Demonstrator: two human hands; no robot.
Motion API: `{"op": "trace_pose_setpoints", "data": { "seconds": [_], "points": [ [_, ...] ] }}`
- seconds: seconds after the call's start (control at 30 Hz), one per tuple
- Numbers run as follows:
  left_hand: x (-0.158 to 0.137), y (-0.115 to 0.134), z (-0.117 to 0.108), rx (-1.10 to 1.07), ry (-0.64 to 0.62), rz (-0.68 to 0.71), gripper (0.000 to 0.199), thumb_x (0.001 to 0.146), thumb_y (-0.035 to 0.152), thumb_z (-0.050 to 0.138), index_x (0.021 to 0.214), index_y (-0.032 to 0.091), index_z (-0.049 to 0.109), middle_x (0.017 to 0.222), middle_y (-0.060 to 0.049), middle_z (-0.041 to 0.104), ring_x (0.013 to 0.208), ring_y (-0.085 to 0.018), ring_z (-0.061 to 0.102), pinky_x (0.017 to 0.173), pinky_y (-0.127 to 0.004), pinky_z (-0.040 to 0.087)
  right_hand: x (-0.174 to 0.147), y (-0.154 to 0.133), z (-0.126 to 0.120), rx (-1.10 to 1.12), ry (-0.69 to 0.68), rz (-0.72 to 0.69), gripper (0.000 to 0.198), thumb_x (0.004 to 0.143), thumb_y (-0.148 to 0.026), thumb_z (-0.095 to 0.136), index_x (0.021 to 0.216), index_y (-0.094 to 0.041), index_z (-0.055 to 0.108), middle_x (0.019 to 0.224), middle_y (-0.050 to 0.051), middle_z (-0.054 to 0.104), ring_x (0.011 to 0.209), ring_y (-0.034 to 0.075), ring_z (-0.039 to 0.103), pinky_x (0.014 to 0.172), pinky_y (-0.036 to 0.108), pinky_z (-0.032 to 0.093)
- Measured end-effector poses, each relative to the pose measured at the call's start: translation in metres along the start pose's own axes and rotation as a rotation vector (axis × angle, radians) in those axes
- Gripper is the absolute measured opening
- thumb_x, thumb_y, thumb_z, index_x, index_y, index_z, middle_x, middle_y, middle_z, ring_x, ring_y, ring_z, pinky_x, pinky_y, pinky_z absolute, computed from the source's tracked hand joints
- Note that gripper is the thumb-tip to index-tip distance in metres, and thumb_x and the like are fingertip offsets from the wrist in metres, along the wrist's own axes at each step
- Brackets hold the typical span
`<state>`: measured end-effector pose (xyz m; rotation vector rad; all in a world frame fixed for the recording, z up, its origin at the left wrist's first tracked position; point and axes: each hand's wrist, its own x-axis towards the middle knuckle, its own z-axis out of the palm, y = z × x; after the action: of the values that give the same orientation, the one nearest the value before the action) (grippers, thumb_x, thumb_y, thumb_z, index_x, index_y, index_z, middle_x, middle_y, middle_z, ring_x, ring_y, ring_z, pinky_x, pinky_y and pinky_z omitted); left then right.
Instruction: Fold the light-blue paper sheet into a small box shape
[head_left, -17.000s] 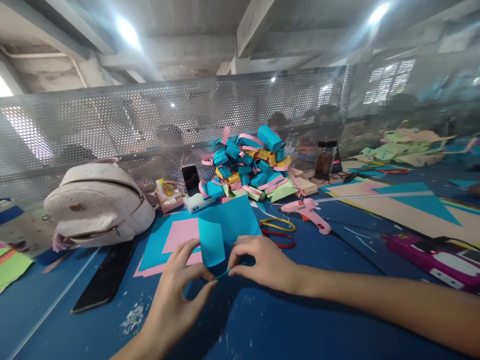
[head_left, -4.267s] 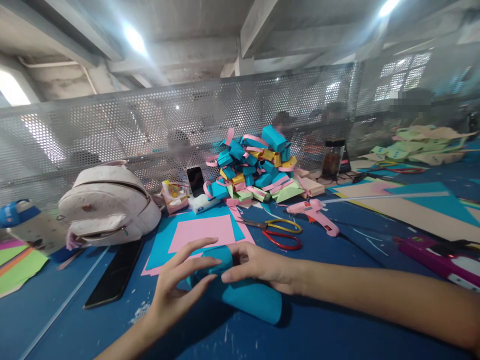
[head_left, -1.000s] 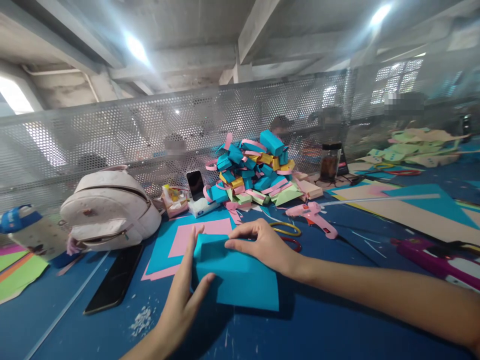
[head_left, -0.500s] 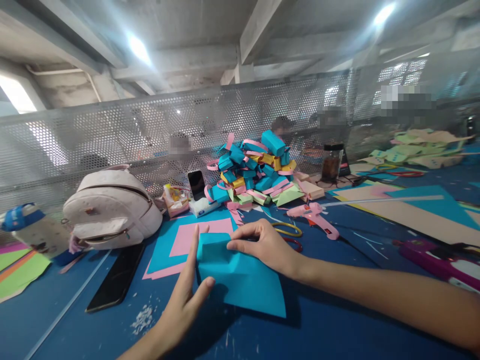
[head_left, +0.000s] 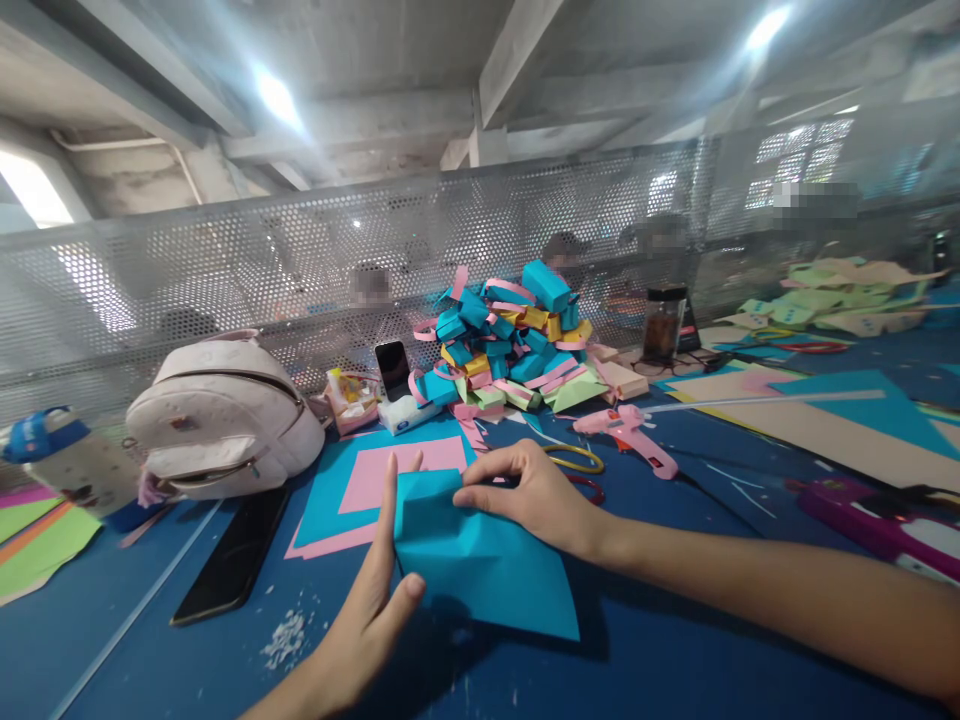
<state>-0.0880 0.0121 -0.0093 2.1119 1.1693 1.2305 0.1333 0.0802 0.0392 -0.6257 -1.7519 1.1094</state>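
A creased sheet of blue paper [head_left: 495, 565] stands tilted over the dark blue table, between my two hands. My right hand [head_left: 536, 495] pinches its upper edge between thumb and fingers. Along the paper's left edge rests my left hand [head_left: 382, 580], fingers stretched upward and thumb apart, touching the sheet without gripping it. Just behind lie flat blue and pink sheets [head_left: 367, 475]. Yellow-handled scissors [head_left: 577, 459] are partly hidden behind my right hand. To their right lies a pink glue gun [head_left: 630, 440].
A heap of folded blue, yellow and pink paper pieces [head_left: 517, 345] stands at the back. Left are a white backpack [head_left: 225, 415], a black phone [head_left: 232, 560] and a bottle [head_left: 82, 470]. Right are a purple glue gun [head_left: 862, 520], large paper sheets [head_left: 810, 420] and a jar [head_left: 664, 325].
The blue paper has shifted slightly, its lower right corner a little further right and down. Both hands keep nearly the same place, the right still pinching the sheet.
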Motion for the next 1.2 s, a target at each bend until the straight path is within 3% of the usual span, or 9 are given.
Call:
{"op": "trace_pose_setpoints", "data": {
  "seconds": [0.13, 0.23, 0.5, 0.67, 0.77, 0.83, 0.93, 1.07, 1.2],
  "points": [
    [0.000, 0.000, 0.001, 0.003, -0.020, 0.013, 0.072, 0.094, 0.053, 0.046, 0.154, 0.036, 0.011, 0.153, -0.004, 0.036, 0.142, -0.029, 0.029, 0.111, -0.046, 0.038, -0.002, 0.000, 0.001, 0.000, 0.003, -0.022, 0.017, 0.070, -0.038, 0.080, 0.070, -0.021, 0.076, 0.071, 0.001, 0.070, 0.072, 0.017, 0.063, 0.077, 0.032, 0.050],
    [-0.001, 0.001, 0.002, -0.023, -0.042, 0.023, 0.075, 0.093, 0.057, 0.045, 0.154, 0.033, 0.008, 0.155, -0.006, 0.034, 0.144, -0.029, 0.026, 0.115, -0.045, 0.031, -0.003, -0.001, 0.001, 0.002, 0.010, -0.021, 0.016, 0.070, -0.036, 0.081, 0.070, -0.021, 0.076, 0.070, 0.001, 0.071, 0.071, 0.017, 0.064, 0.076, 0.031, 0.051],
    [-0.002, 0.000, 0.007, -0.044, -0.077, -0.075, 0.078, 0.095, 0.048, 0.048, 0.153, 0.036, -0.002, 0.163, -0.001, 0.005, 0.147, -0.034, 0.001, 0.117, -0.057, 0.005, -0.003, -0.002, 0.003, -0.011, 0.021, -0.076, 0.015, 0.070, -0.035, 0.081, 0.070, -0.020, 0.076, 0.071, 0.001, 0.073, 0.070, 0.017, 0.066, 0.070, 0.028, 0.053],
    [0.006, 0.004, 0.010, -0.155, -0.023, -0.175, 0.091, 0.089, 0.038, 0.063, 0.151, 0.045, -0.003, 0.162, 0.003, 0.005, 0.147, -0.032, 0.010, 0.117, -0.052, 0.022, 0.000, -0.001, -0.002, -0.097, 0.001, -0.142, 0.013, 0.074, -0.033, 0.078, 0.071, -0.021, 0.075, 0.073, 0.000, 0.073, 0.071, 0.017, 0.066, 0.069, 0.028, 0.052],
    [0.008, 0.002, 0.010, -0.280, -0.049, -0.197, 0.099, 0.087, 0.033, 0.067, 0.151, 0.044, -0.008, 0.156, -0.005, 0.031, 0.137, -0.032, 0.040, 0.106, -0.048, 0.044, 0.002, 0.000, -0.005, -0.162, -0.036, -0.160, 0.012, 0.077, -0.031, 0.077, 0.072, -0.019, 0.075, 0.072, 0.000, 0.073, 0.070, 0.016, 0.065, 0.067, 0.026, 0.050],
    [0.008, -0.003, 0.009, -0.297, -0.062, -0.193, 0.101, 0.086, 0.031, 0.069, 0.150, 0.044, -0.008, 0.147, -0.007, 0.046, 0.125, -0.031, 0.054, 0.098, -0.046, 0.052, 0.003, 0.000, -0.007, -0.201, -0.063, -0.161, 0.012, 0.078, -0.030, 0.076, 0.073, -0.019, 0.075, 0.072, 0.000, 0.073, 0.070, 0.016, 0.065, 0.066, 0.026, 0.049],
    [0.005, -0.012, 0.008, -0.214, 0.006, -0.137, 0.097, 0.083, 0.029, 0.072, 0.151, 0.045, 0.005, 0.145, -0.007, 0.046, 0.123, -0.029, 0.056, 0.099, -0.044, 0.051, 0.003, 0.000, -0.008, -0.233, -0.072, -0.180, 0.010, 0.078, -0.028, 0.077, 0.074, -0.019, 0.074, 0.072, 0.000, 0.073, 0.070, 0.016, 0.065, 0.066, 0.026, 0.048],
    [0.005, -0.020, 0.008, -0.137, 0.087, -0.023, 0.071, 0.085, 0.027, 0.070, 0.142, 0.045, 0.032, 0.141, -0.003, 0.049, 0.121, -0.025, 0.058, 0.098, -0.038, 0.052, 0.002, -0.001, -0.009, -0.295, -0.080, -0.254, 0.007, 0.079, -0.026, 0.077, 0.076, -0.020, 0.074, 0.076, 0.000, 0.073, 0.072, 0.015, 0.066, 0.069, 0.026, 0.047],
    [0.007, -0.023, 0.005, 0.022, 0.169, 0.092, 0.054, 0.088, 0.021, 0.065, 0.135, 0.038, 0.044, 0.134, -0.003, 0.056, 0.123, -0.021, 0.056, 0.100, -0.032, 0.050, 0.001, -0.002, -0.012, -0.505, -0.092, -0.508, 0.005, 0.085, -0.024, 0.073, 0.084, -0.020, 0.074, 0.082, 0.001, 0.074, 0.076, 0.016, 0.067, 0.074, 0.030, 0.041]
  ]
}}
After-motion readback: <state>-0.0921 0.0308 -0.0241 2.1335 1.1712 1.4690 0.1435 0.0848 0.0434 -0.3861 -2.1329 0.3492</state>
